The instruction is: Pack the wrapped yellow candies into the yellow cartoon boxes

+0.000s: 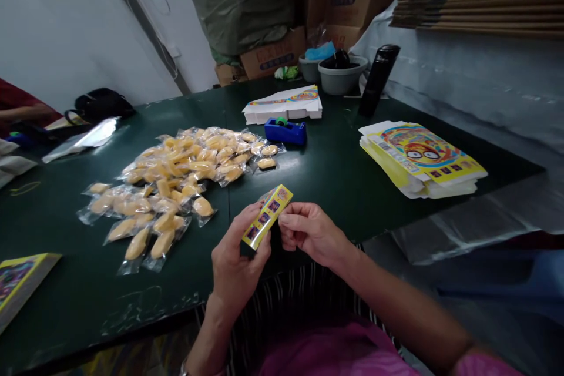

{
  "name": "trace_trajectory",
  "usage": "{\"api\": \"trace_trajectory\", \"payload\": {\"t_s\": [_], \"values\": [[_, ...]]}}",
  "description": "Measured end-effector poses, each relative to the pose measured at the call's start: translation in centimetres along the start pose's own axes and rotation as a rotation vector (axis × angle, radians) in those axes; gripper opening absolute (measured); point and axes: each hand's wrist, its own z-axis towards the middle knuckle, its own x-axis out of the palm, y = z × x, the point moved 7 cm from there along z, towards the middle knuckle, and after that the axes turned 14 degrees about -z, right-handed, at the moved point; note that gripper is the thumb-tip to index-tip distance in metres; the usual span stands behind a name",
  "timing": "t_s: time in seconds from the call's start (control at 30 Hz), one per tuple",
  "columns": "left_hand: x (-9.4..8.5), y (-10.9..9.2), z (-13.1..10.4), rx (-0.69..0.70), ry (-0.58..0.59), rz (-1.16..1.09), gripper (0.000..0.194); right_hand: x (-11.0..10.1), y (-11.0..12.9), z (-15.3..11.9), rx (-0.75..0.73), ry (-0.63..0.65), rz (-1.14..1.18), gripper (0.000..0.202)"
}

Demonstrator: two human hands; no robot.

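My left hand [238, 255] grips a small yellow printed carton [267, 217], thumb on one side and fingers on the other. The carton is tilted, with a row of little pictures on the side facing me. Close by its right edge is my right hand [312, 232], fingers curled in and thumb pressed to the forefinger. Whatever that pinch holds, if anything, is hidden. Beyond my hands, to the left, lies a heap of pale yellow oval pieces in clear wrappers [189, 158].
On the dark green table [326, 182] stand a blue tape dispenser [285, 131], white flat cartons [284, 107], a stack of yellow flat cartons [423, 155] and a black bottle [379, 79]. Grey basins [341, 75] sit behind. Another person's arm [26, 111] shows at far left.
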Motion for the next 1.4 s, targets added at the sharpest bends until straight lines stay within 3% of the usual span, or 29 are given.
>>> {"api": "trace_trajectory", "payload": {"t_s": [0.17,0.37,0.57,0.8,0.97,1.17,1.27,1.4], "values": [[0.5,-1.1,0.0,0.113,0.060,0.079,0.042,-0.6,-0.2,0.0,0.065,0.010,-0.040,0.032],[1.2,-1.0,-0.6,0.281,0.101,0.126,0.041,-1.9,-1.7,0.7,0.153,-0.032,-0.096,0.043],[1.6,-0.8,-0.6,0.295,0.055,0.158,0.038,-2.5,-3.1,0.9,0.241,-0.104,-0.067,0.048],[0.2,-1.4,-0.8,0.170,-0.056,0.198,0.039,-0.7,-2.7,1.4,0.262,-0.008,-0.022,0.058],[-1.4,-1.2,-1.0,-0.106,-0.215,-0.020,0.033,0.6,-1.2,2.0,0.044,-0.050,-0.159,0.059],[-2.7,-2.6,-1.1,-0.203,-0.329,-0.237,0.031,1.3,-0.4,2.9,-0.210,-0.155,-0.288,0.060],[-4.0,-2.7,-1.4,-0.279,-0.386,-0.348,0.030,1.0,-0.5,3.4,-0.202,-0.157,-0.466,0.060],[-7.4,-1.9,-1.7,-0.426,-0.535,-0.529,0.029,-1.2,0.4,3.0,-0.114,-0.188,-1.162,0.040]]}}
